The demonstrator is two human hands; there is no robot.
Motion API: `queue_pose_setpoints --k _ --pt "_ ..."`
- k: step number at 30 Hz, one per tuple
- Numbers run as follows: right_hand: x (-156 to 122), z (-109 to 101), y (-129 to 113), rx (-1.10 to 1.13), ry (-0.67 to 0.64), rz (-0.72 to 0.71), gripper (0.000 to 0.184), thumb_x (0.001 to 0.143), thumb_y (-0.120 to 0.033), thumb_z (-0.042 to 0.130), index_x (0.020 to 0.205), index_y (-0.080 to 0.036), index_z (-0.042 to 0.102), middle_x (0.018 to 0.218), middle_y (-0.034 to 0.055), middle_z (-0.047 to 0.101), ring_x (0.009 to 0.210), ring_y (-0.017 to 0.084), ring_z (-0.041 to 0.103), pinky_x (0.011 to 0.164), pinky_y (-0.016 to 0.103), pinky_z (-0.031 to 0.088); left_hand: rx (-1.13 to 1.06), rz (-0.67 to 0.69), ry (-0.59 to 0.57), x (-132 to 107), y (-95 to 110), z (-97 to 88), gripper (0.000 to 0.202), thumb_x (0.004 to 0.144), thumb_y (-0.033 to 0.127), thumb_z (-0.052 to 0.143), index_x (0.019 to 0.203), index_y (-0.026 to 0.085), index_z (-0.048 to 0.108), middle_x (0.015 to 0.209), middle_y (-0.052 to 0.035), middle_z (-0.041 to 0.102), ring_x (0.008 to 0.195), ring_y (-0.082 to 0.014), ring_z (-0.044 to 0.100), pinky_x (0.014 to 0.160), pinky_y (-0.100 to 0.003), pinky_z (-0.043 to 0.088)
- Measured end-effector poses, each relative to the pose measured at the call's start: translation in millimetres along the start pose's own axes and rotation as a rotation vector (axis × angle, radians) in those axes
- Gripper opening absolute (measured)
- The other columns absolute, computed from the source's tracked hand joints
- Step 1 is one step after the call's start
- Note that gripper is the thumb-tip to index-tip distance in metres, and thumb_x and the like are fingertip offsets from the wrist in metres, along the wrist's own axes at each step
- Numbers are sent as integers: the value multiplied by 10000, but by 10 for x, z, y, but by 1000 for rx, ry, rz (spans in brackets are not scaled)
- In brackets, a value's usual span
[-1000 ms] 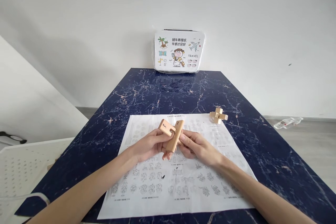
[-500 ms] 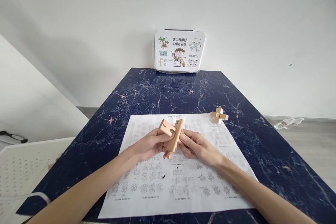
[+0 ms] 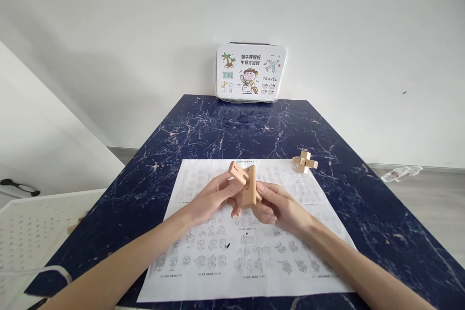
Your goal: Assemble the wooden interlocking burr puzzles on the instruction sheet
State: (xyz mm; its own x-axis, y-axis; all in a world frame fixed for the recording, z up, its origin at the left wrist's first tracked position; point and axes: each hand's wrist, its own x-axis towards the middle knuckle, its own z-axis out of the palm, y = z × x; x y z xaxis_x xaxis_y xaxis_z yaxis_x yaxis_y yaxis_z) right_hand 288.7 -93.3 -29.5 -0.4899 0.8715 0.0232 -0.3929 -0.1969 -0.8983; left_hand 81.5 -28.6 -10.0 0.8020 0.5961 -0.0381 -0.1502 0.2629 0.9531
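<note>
Two light wooden puzzle pieces cross each other between my hands, above the paper. The piece marked 3 (image 3: 237, 171) slants up to the left, with my left hand (image 3: 212, 198) closed on it by thumb and fingers. Across it stands the piece marked 2 (image 3: 250, 193), nearly upright, with a notch showing where the two meet. My right hand (image 3: 278, 203) pinches the right side of the joined pieces; its fingertips are partly hidden behind the wood. Below lies a white instruction sheet (image 3: 203, 281) printed with rows of small assembly drawings.
An assembled wooden cross puzzle (image 3: 305, 161) sits at the sheet's far right corner. A white cartoon case (image 3: 250, 72) stands at the back of the blue marbled table (image 3: 232, 138), against the wall. A white perforated surface (image 3: 32, 237) is at left; a clear plastic item (image 3: 401, 173) lies beyond the right edge.
My hands have turned the joined wooden pieces, so piece 2 stands more upright and piece 3 slants more steeply. They have shifted slightly right. The view has moved a little.
</note>
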Motion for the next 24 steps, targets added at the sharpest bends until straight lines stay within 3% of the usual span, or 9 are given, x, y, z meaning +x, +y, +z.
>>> queue_pose_setpoints --k 3,5,7,10,13,16,20,24 --pt "-9 -9 -25 64 -56 32 507 1063 -551 534 689 -212 500 546 -80 334 444 84 221 460 278 219 69 70 95 -26 43 48 459 997 426 734 1422 289 631 1148 -93 725 981 -216 702 793 -305 575" --pt "-15 -7 -53 108 -110 39 553 1066 -528 512 615 -218 435 508 -80 309 425 78 215 449 278 205 97 137 108 -36 74 71 469 975 404 767 1423 337 646 1371 -92 665 1246 -267 631 1005 -373 544" --pt "-19 -4 -75 158 -129 56 525 1049 -485 527 609 -218 424 492 -85 292 410 74 205 432 270 191 132 185 83 -41 94 85 428 971 417 769 1384 342 684 1459 -81 623 1330 -282 582 1102 -414 494" --pt "-18 -16 -75 195 -122 106 441 1011 -455 566 654 -221 455 484 -95 288 389 73 199 402 259 180 191 216 73 -38 85 93 274 988 453 737 1204 292 787 1440 -75 643 1323 -273 584 1122 -409 474" --pt "-9 -34 -44 183 -143 166 408 1012 -495 561 717 -220 500 484 -103 305 367 73 209 376 252 176 180 209 123 -23 47 85 262 972 488 748 1042 248 827 1388 -78 677 1279 -270 613 1112 -400 474" --pt "3 -31 -28 145 -79 148 417 1045 -569 526 864 -200 595 511 -113 337 356 67 210 360 238 176 38 168 222 12 14 41 347 966 544 738 1114 238 811 1239 -84 742 1155 -249 674 1064 -396 501" --pt "8 -13 -56 -98 247 -43 421 1045 -583 572 844 -213 571 553 -100 354 423 76 241 419 245 215 -144 183 393 63 7 -52 381 900 558 808 1032 201 790 1053 -51 754 922 -172 674 820 -280 548" --pt "11 -22 -71 -622 470 -197 356 1048 -518 593 842 -228 578 696 -13 524 604 145 433 568 298 374 -182 138 451 80 17 -84 380 908 531 811 1018 170 768 973 -50 726 809 -139 630 611 -230 458"
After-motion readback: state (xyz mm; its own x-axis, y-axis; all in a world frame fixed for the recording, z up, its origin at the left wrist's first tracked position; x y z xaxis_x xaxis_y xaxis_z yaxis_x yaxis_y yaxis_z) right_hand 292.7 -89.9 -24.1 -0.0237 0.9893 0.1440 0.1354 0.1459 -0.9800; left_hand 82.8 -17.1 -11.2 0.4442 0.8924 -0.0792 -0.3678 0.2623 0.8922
